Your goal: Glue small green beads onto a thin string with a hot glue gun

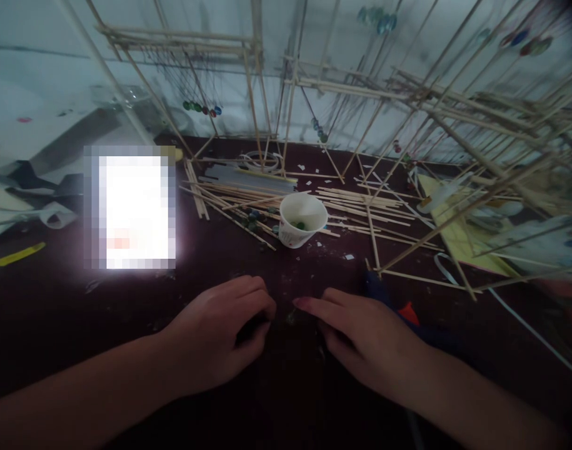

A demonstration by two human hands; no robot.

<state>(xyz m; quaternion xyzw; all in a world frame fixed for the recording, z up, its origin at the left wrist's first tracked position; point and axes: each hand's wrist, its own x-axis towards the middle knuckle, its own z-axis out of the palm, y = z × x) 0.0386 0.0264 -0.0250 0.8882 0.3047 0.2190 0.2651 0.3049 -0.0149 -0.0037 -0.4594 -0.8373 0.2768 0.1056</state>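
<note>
A dark tabletop (286,375) meets a pale wall (229,87). One white paper cup (292,234) stands beyond two bare hands, with green pieces inside, too blurred to count. The left hand (234,325) is loosely curled; whether it grips anything cannot be told. The right hand (365,331) is partly open, forefinger extended, with nothing visible in it, beside one dark blue tool (377,290) it partly hides. Thin wooden sticks (374,209), too many to count, lie behind the cup; stick frames (309,81) block the background. One pixelated bright patch (138,212) is at left.
</note>
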